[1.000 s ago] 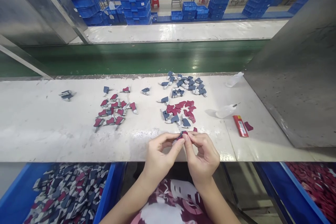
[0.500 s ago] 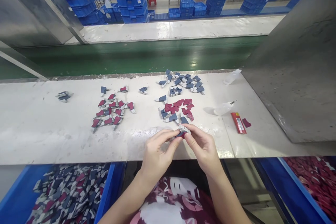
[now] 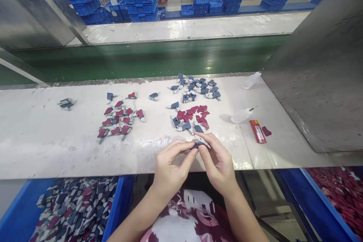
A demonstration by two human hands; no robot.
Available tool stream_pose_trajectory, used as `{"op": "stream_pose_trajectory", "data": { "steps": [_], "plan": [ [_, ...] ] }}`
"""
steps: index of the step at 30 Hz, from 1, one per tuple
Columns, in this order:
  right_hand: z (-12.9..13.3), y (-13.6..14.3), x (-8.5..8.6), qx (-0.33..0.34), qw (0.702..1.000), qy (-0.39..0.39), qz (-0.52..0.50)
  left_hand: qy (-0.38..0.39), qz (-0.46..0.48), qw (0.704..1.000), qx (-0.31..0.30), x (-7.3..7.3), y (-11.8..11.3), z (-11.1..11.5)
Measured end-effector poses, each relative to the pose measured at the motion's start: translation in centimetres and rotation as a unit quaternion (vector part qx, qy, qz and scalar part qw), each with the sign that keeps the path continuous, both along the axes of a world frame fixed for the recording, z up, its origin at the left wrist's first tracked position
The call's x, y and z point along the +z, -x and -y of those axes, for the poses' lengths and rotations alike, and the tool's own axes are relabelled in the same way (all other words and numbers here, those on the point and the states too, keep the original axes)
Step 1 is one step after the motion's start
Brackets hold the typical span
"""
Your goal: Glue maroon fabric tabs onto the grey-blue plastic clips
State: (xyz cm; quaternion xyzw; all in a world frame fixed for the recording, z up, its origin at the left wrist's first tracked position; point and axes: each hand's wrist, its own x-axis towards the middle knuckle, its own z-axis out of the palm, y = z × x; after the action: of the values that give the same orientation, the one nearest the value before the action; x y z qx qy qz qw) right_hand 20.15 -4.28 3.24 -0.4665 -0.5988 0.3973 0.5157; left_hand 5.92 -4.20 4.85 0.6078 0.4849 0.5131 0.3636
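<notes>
Grey-and-navy piece (image 3: 202, 141) pinched in both hands' fingertips: left hand (image 3: 171, 162) at its left end, right hand (image 3: 220, 162) at its right, neither nearer. Long axis apparently crosswise, though fingers mask much. Maroon pieces (image 3: 185, 117) just beyond the fingertips; red lighter (image 3: 258, 132) right of right hand.

A: Left hand (image 3: 170, 162) and right hand (image 3: 220, 162) pinch a small grey-and-blue part (image 3: 202, 141) together over a white worktop (image 3: 56, 140).

B: And just beyond them?

A: Loose maroon pieces (image 3: 193, 110) lie among blue-and-grey parts (image 3: 185, 126), while maroon-topped parts (image 3: 120, 112) sit clustered to the left.

B: At right?

A: A red lighter (image 3: 258, 132) rests beside a lone maroon piece (image 3: 266, 131), near a white bottle (image 3: 241, 116) with a thin dark tip. Below, a blue left bin (image 3: 121, 193) brims with mixed parts; a blue right bin (image 3: 300, 189) holds maroon ones.
</notes>
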Motion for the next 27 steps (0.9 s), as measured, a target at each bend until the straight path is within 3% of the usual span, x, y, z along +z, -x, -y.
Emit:
{"op": "stream_pose_trajectory", "data": {
  "steps": [13, 20, 27],
  "plan": [
    [0.0, 0.4, -0.1, -0.018, 0.998, 0.006, -0.057, -0.045, 0.0, 0.999, -0.01, 0.1, -0.1, 0.1],
    [-0.4, 0.9, -1.1, -0.038, 0.997, 0.012, -0.07, -0.058, -0.001, 0.998, -0.006, -0.9, -0.1, -0.1],
    [-0.7, 1.1, -1.4, -0.071, 0.989, 0.073, -0.105, -0.039, -0.017, 0.999, 0.005, -1.8, -0.3, -0.2]
  ]
}}
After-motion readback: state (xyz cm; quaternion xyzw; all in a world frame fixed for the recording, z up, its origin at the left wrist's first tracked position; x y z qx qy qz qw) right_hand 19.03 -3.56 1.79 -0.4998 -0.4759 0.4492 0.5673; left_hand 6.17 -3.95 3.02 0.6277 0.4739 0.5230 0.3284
